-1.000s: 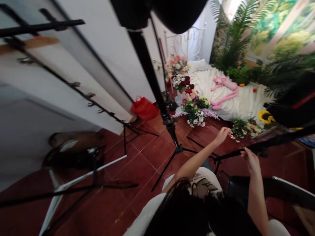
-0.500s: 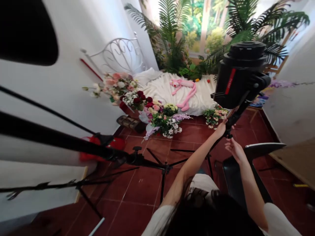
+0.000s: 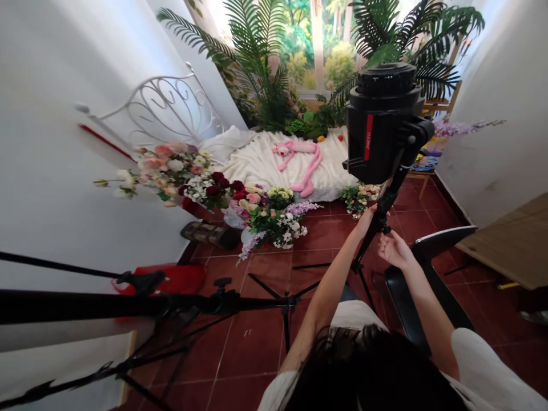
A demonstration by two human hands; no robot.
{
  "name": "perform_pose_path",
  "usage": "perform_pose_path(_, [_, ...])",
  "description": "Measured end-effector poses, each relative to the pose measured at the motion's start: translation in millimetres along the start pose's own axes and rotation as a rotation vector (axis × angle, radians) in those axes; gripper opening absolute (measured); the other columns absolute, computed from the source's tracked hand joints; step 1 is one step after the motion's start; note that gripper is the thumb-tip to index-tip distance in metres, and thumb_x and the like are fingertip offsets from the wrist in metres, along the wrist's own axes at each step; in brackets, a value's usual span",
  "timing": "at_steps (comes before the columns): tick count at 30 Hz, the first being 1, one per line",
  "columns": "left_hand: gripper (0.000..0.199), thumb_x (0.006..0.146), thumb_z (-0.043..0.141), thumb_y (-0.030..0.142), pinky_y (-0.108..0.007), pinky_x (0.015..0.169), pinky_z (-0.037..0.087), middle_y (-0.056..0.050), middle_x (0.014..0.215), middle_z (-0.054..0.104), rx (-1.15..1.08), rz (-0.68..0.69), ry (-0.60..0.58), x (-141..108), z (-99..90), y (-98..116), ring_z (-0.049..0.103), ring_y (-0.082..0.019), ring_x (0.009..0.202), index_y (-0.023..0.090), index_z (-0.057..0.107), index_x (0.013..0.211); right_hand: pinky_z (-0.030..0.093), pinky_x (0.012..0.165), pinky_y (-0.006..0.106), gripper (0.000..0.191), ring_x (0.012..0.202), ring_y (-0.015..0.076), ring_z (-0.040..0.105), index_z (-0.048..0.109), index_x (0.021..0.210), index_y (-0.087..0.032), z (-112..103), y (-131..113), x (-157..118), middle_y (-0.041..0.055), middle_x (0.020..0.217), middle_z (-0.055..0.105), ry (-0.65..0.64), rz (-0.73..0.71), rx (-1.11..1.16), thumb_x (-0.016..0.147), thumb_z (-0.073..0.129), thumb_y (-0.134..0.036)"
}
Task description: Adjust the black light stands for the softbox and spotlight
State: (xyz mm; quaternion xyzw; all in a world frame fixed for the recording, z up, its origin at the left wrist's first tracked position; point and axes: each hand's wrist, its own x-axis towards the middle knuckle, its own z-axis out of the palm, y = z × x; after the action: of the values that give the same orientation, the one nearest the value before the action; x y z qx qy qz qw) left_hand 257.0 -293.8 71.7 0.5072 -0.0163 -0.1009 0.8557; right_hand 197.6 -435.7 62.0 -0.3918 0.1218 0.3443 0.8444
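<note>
A black studio light (image 3: 379, 128) with a red stripe stands on a black stand (image 3: 385, 201), right of centre. My left hand (image 3: 369, 221) is wrapped round the stand's upper pole, just below the light. Lower and to the right, my right hand (image 3: 394, 249) has its fingers curled at a small black knob (image 3: 386, 229) on the pole; the fingertips meet the knob's underside. Beyond the light, a pink plush toy (image 3: 302, 149) lies on a cream cloth (image 3: 252, 162).
Flower bunches (image 3: 274, 214) line the cloth's front. A black chair (image 3: 445, 297) is beside my right arm. Another black stand (image 3: 192, 302) crosses the left, near a red bag (image 3: 184, 279). Palm plants (image 3: 261, 74) and a white metal headboard (image 3: 166, 108) stand behind.
The view has turned rightward, so the light, stand and flowers appear further left. My left hand stays on the pole; my right hand's fingers are more curled, close under the knob.
</note>
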Motion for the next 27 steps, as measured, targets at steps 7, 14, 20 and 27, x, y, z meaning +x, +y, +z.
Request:
perform_pose_path(7, [0.042,0.081,0.073,0.042,-0.037,0.1,0.05,-0.011,0.103,0.077,-0.065,0.064,-0.177,-4,-15.5,-1,0.069,-0.024,0.107,0.013,0.07,0.111,0.043,0.048,0.022,0.042,0.047,0.0107,0.036,0.037,0.064,-0.025,20,1,-3,-0.0059,0.055,0.036,-0.185,-0.069,0.166,0.099,0.056,-0.041])
perform_pose_path(14, [0.06,0.08,0.073,0.055,-0.038,0.11,0.044,-0.012,0.119,0.073,0.138,0.165,-0.171,-3,-20.2,-10,0.064,-0.024,0.119,0.013,0.066,0.122,0.042,0.046,0.018,0.05,0.045,0.0087,0.037,0.021,0.065,-0.025,31,11,0,-0.0088,0.05,0.031,-0.344,-0.031,0.609,0.1,0.057,-0.031])
perform_pose_path(20, [0.056,0.085,0.066,0.059,-0.036,0.106,0.046,-0.012,0.113,0.074,0.216,0.255,-0.002,1,-11.9,-24,0.066,-0.023,0.113,0.013,0.066,0.118,0.037,0.041,0.02,0.056,0.042,0.0079,0.033,0.014,0.067,-0.025,41,14,0,-0.0099,0.049,0.023,-0.244,-0.071,0.73,0.098,0.06,-0.03])
perform_pose_path(27, [0.057,0.086,0.063,0.061,-0.035,0.099,0.049,-0.012,0.108,0.074,0.262,0.28,0.016,1,-9.5,-25,0.068,-0.021,0.105,0.012,0.067,0.116,0.027,0.039,0.018,0.067,0.041,0.0059,0.017,0.01,0.066,-0.023,35,13,11,-0.0117,0.049,0.012,-0.055,-0.213,0.37,0.082,0.075,-0.023])
